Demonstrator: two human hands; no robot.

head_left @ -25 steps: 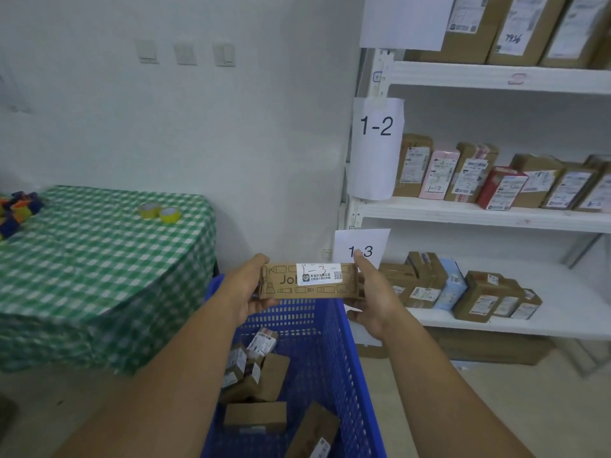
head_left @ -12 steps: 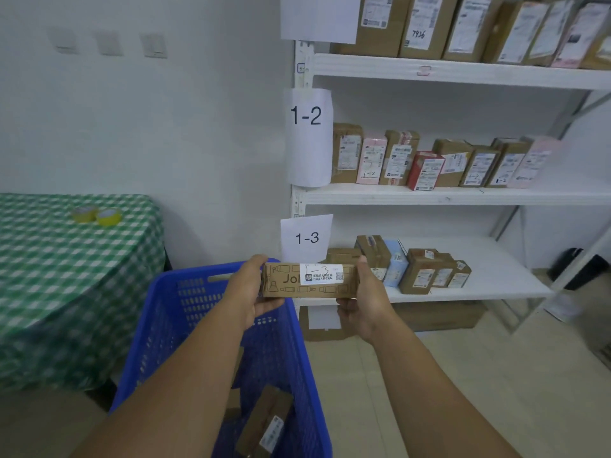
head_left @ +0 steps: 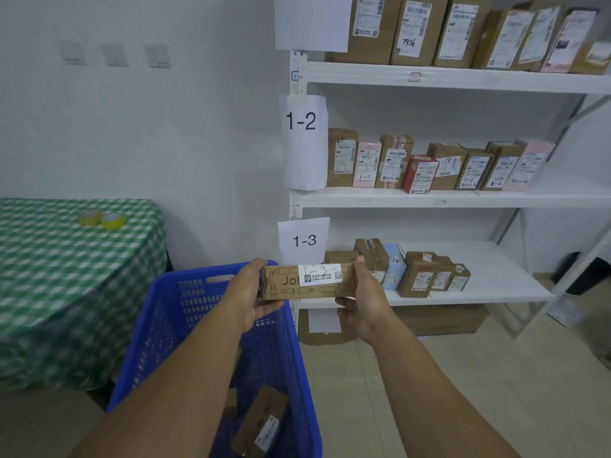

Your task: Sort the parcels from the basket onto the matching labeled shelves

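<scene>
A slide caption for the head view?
Left hand and right hand hold a parcel marked 1-3 near the 1-3 sign.

Top-shelf parcels (head_left: 411,28) partly beyond the upper edge; basket (head_left: 165,325) interior largely behind forearms (head_left: 185,375).

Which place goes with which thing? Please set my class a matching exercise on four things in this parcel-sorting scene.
Things:
1. long cardboard parcel
2. red parcel
3. yellow tape rolls
4. light blue parcel

Places:
A. on the green checked table
B. on the 1-3 shelf
C. held between the left hand and right hand
D. on the 1-2 shelf

Pairs: 1-C, 2-D, 3-A, 4-B
</scene>
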